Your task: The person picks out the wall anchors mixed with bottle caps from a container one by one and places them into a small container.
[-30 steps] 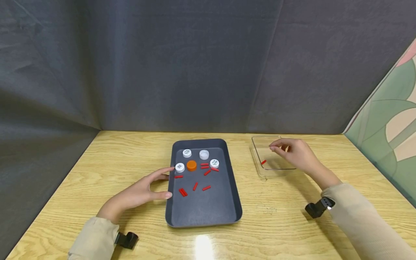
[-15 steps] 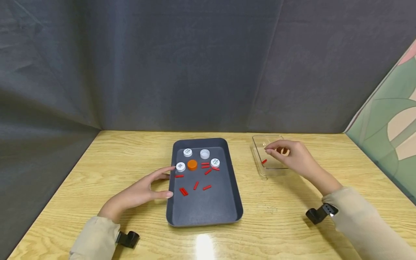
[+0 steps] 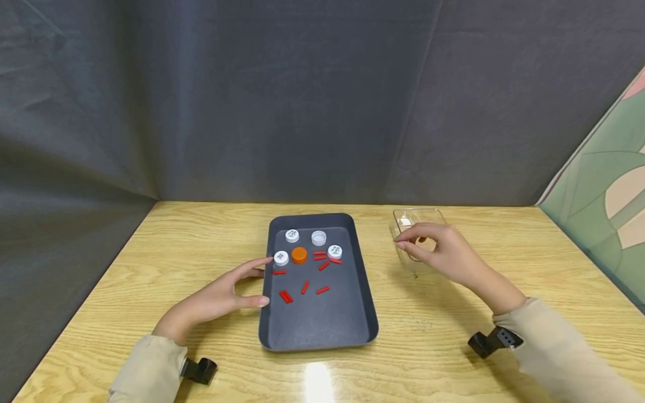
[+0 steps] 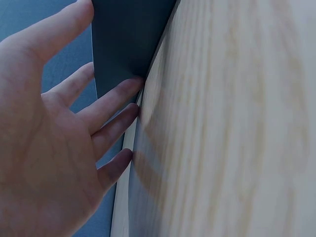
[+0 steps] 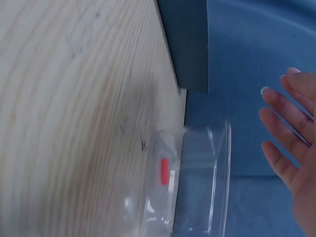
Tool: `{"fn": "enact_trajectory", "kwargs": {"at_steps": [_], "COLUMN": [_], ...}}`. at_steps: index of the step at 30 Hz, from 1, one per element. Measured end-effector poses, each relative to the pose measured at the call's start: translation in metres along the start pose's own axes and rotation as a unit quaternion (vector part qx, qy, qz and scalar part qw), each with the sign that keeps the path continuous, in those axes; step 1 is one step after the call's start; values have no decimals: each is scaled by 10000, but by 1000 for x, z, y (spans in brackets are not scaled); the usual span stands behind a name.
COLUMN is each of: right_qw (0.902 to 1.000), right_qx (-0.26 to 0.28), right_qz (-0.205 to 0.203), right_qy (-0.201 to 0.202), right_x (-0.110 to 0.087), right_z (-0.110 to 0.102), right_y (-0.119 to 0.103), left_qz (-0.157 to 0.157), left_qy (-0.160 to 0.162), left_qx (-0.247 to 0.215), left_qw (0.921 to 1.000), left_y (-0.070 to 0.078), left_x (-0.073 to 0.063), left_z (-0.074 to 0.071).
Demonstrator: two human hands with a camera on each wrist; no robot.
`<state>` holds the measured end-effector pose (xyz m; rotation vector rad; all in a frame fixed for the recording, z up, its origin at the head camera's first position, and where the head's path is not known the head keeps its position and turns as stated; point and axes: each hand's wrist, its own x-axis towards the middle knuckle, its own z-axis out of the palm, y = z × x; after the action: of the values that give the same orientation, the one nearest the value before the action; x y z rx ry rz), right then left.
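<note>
My left hand [image 3: 221, 299] rests at the left rim of a dark grey tray [image 3: 322, 327], thumb and fingers spread and nearly straight along its side. In the left wrist view the fingertips are right at the tray's wall [image 4: 126, 37]. On the tray lie several short red sticks [image 3: 322, 290], an orange cap [image 3: 299, 256], a translucent white cap [image 3: 318, 238] and three white printed caps [image 3: 335, 252]. My right hand [image 3: 443, 252] hovers over the left edge of a clear box [image 3: 420, 214], fingers relaxed and holding nothing. One red stick [image 5: 164, 171] lies inside the box in the right wrist view.
Both the tray and the box stand on a light wood table [image 3: 211, 235]. A dark grey cloth [image 3: 302, 101] hangs behind it, and a panel with a green and pink pattern [image 3: 599, 184] stands at the right. Each wrist wears a small black camera [image 3: 200, 371].
My right hand has moved left from inside the clear box's outline to its left rim, covering the red stick there in the head view. My left hand stays at the tray.
</note>
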<state>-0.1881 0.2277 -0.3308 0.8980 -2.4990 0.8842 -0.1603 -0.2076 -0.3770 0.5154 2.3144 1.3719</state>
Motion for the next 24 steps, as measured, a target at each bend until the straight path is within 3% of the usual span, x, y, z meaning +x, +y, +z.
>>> {"fn": "enact_trajectory", "kwargs": {"at_steps": [8, 24], "right_qw": [9975, 9922], "right_qx": [311, 708], "right_qz": [-641, -902], "right_qy": [15, -482], "right_x": [3, 15], "right_z": [10, 34], "right_y": [-13, -32], "left_qz": [-89, -112], "left_qy": [30, 89], "left_qx": [-4, 49], "left_qw": [10000, 9999], "left_y": [0, -3], "left_x": [1, 2], "left_z": [1, 2]}}
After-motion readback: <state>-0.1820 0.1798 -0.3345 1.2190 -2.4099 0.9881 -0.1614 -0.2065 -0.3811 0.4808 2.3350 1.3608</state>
